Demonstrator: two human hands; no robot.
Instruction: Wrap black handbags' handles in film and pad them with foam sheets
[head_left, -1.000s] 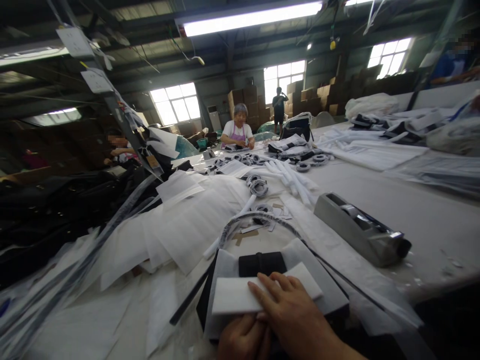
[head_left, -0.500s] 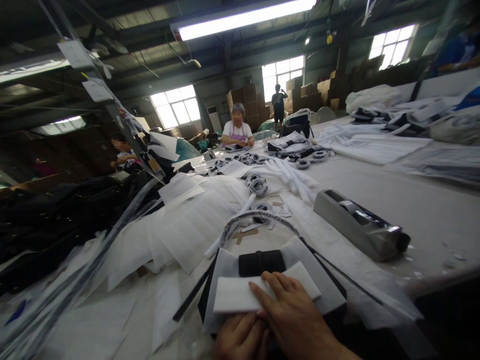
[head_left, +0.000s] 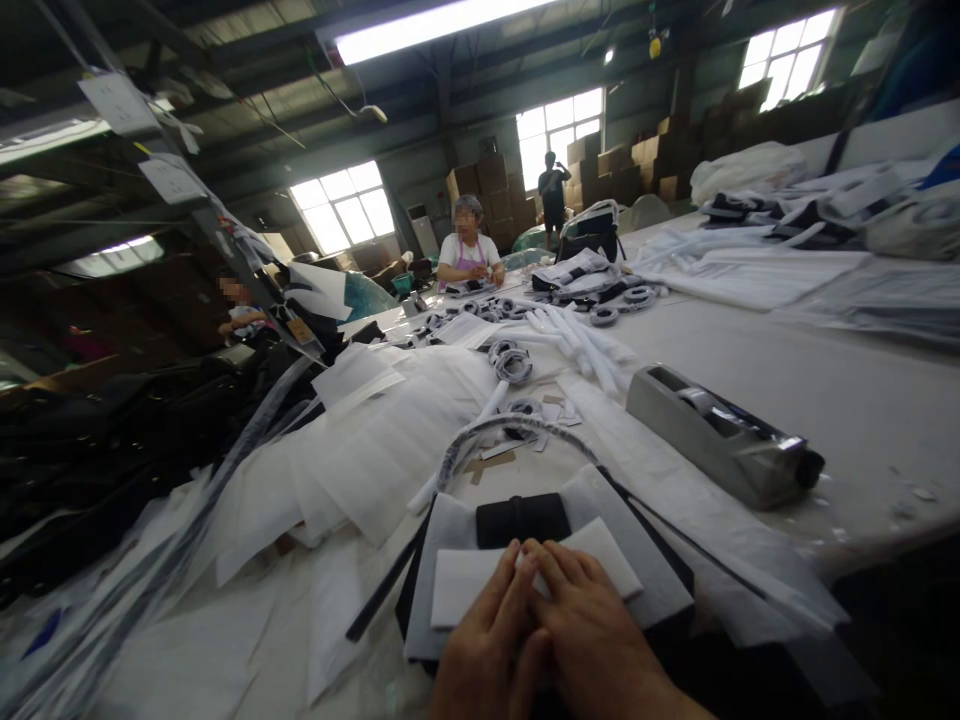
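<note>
We note white strip (head_left: pixel 466 588) on grey sheet (head_left: pixel 643 560), our left hand (head_left: pixel 486 638) now up from strip's lower edge onto it, right hand (head_left: pixel 591 622) in place alongside, fingers of both outstretched.

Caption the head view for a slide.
Left hand and right hand meet on a white pad, with a tape dispenser standing off to the right.
</note>
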